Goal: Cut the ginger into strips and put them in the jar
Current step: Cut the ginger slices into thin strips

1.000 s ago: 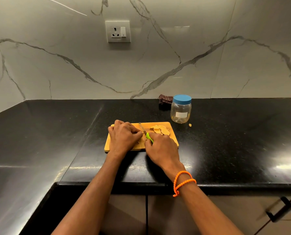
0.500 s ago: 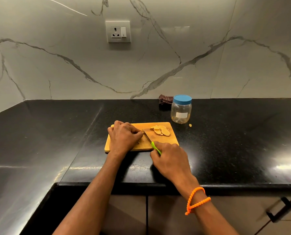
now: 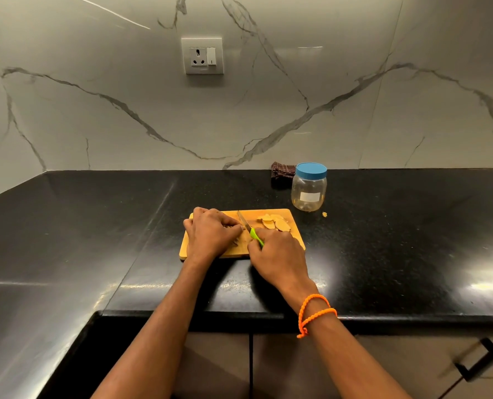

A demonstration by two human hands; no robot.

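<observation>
Slicing beside curled knuckles, the right hand [image 3: 278, 254] grips the knife [image 3: 249, 228] while the left hand [image 3: 212, 234] clamps the ginger [image 3: 241, 239] on the cutting board [image 3: 295, 237]; a slip could nick fingers. The jar [image 3: 309, 187] stands lidded on the desk [image 3: 397, 231].

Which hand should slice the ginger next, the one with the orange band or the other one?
The right hand, the one with the orange band. It already grips the green-handled knife, blade beside the left hand, which rests curled on the cutting board, apparently holding the ginger steady.
</observation>
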